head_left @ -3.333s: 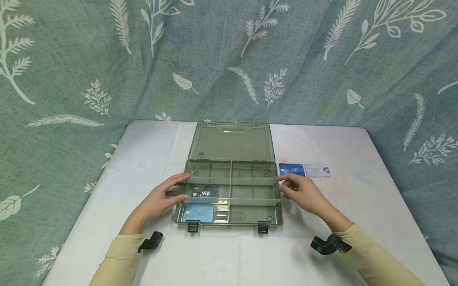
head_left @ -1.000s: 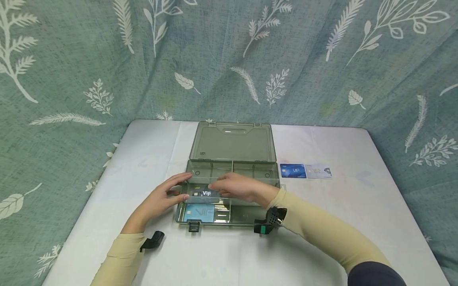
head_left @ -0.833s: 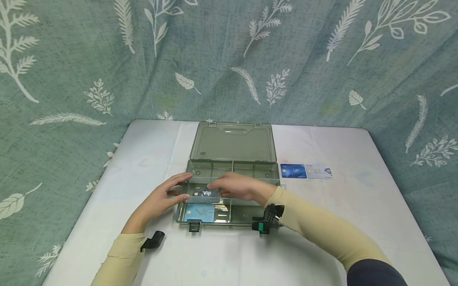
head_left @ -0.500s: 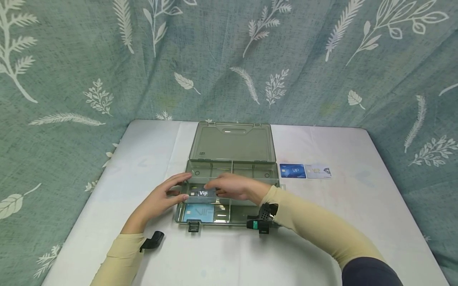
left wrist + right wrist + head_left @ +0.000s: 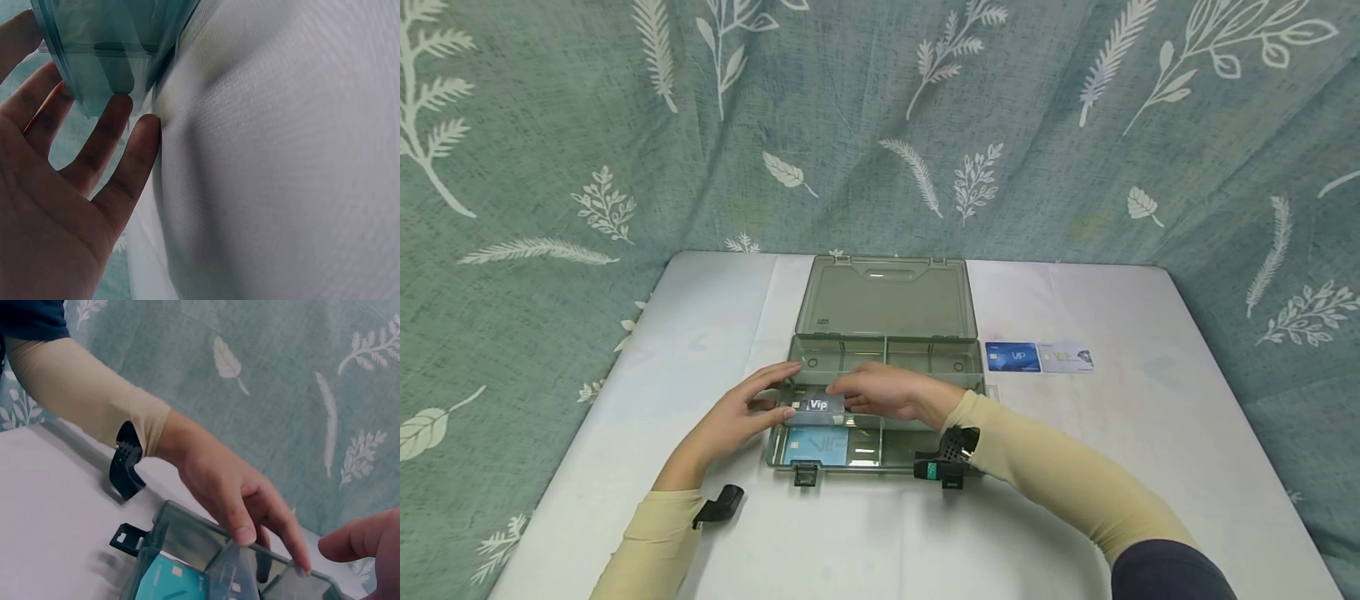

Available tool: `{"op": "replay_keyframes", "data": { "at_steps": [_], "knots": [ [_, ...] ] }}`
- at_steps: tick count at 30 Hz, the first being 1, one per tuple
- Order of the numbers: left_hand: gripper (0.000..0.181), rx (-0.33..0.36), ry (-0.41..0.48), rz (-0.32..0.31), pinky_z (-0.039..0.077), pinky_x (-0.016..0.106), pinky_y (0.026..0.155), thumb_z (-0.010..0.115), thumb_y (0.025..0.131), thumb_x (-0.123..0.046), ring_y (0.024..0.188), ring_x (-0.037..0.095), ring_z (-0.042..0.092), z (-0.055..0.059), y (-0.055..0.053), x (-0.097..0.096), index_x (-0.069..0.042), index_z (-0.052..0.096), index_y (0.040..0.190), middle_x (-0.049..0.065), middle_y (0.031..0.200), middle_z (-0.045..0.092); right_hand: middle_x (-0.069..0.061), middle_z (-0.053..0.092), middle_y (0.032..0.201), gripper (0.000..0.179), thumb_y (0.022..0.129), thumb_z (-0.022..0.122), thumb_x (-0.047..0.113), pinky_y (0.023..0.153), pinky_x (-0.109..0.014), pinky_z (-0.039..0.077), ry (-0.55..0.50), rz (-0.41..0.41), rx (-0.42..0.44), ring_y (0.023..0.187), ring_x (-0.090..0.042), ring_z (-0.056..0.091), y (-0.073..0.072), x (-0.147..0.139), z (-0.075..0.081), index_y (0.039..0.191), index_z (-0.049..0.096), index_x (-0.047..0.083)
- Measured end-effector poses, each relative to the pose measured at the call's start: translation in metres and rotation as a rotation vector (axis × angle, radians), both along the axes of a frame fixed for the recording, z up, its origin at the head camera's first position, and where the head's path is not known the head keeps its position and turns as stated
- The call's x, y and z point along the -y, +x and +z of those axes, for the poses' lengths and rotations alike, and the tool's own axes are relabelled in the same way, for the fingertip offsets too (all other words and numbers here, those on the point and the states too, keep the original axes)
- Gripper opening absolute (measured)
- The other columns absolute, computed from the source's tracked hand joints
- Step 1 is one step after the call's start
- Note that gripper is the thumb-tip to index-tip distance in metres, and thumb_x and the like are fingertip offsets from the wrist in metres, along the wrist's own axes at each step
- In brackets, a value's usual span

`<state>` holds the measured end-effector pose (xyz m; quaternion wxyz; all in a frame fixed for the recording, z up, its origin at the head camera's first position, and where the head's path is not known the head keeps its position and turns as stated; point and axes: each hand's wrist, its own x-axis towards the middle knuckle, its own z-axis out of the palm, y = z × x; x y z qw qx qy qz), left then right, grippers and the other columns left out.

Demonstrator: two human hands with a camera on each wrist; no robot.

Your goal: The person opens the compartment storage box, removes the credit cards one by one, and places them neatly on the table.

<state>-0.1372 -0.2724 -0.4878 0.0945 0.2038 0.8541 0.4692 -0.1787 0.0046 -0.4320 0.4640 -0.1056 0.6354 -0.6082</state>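
A smoky grey, clear plastic compartment box (image 5: 868, 472) lies with its lid (image 5: 887, 300) swung back. My left hand (image 5: 730, 425) spreads its thumb and fingers along the box's left wall; the left wrist view shows those fingers slightly bent against it. Over the middle row, my right hand (image 5: 891, 390) reaches left, fingertips at the right end of a black "Vip" card (image 5: 817, 406) in the left middle compartment. The tips of its lower fingers are hidden in the head view. A light blue VIP card (image 5: 820, 447) lies in the front left compartment.
On the white-covered table right of the box, a blue VIP card (image 5: 1012, 357) and a white VIP card (image 5: 1067, 357) lie side by side. Two black clasps (image 5: 805, 476) hang at the box's front. A leaf-patterned curtain (image 5: 880, 125) surrounds the table.
My right hand has come from the box's right side into the left middle compartment. Under its fingertips the black Vip card has slid left. My left hand has kept its place.
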Motion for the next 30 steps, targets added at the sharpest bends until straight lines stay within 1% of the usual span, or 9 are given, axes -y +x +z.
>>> {"op": "replay_keyframes", "data": {
  "at_steps": [7, 11, 16, 21, 30],
  "knots": [
    [0.065, -0.004, 0.000, 0.002, 0.047, 0.058, 0.107, 0.072, 0.097, -0.022, 0.146, 0.032, 0.035, -0.004, -0.001, 0.000, -0.012, 0.044, 0.155, 0.005, 0.163, 0.034, -0.029, 0.030, 0.159, 0.063, 0.104, 0.054, 0.018, 0.122, -0.046, 0.029, 0.002, -0.013, -0.023, 0.147, -0.044, 0.030, 0.001, -0.001, -0.002, 0.149, 0.030, -0.018],
    [0.065, -0.011, -0.007, 0.003, 0.047, 0.057, 0.107, 0.072, 0.098, -0.023, 0.146, 0.033, 0.035, -0.006, -0.002, 0.000, -0.013, 0.044, 0.155, 0.005, 0.163, 0.033, -0.029, 0.032, 0.158, 0.061, 0.105, 0.053, 0.018, 0.122, -0.046, 0.030, -0.006, -0.027, -0.022, 0.147, -0.043, 0.030, 0.002, -0.003, -0.002, 0.149, 0.032, -0.017],
    [0.065, -0.012, -0.004, 0.007, 0.047, 0.058, 0.106, 0.072, 0.097, -0.023, 0.146, 0.033, 0.035, -0.006, -0.002, 0.000, -0.014, 0.045, 0.155, 0.004, 0.163, 0.034, -0.031, 0.031, 0.158, 0.066, 0.104, 0.055, 0.018, 0.121, -0.047, 0.030, -0.028, -0.041, -0.023, 0.147, -0.044, 0.030, 0.004, -0.006, 0.002, 0.151, 0.025, -0.019],
    [0.064, -0.015, -0.004, 0.010, 0.047, 0.058, 0.106, 0.073, 0.097, -0.023, 0.146, 0.032, 0.035, -0.007, -0.002, 0.001, -0.014, 0.045, 0.154, 0.003, 0.163, 0.035, -0.032, 0.029, 0.159, 0.069, 0.104, 0.055, 0.016, 0.121, -0.046, 0.029, -0.056, -0.034, -0.034, 0.147, -0.043, 0.030, 0.005, -0.009, 0.009, 0.152, 0.020, -0.018],
    [0.065, -0.008, 0.002, 0.012, 0.047, 0.057, 0.106, 0.073, 0.096, -0.022, 0.145, 0.032, 0.037, -0.007, -0.002, 0.002, -0.014, 0.045, 0.154, 0.004, 0.163, 0.035, -0.031, 0.035, 0.156, 0.066, 0.104, 0.055, 0.017, 0.120, -0.044, 0.033, -0.074, -0.032, -0.084, 0.144, -0.042, 0.038, 0.004, -0.010, 0.017, 0.152, 0.024, -0.017]
  ]
}}
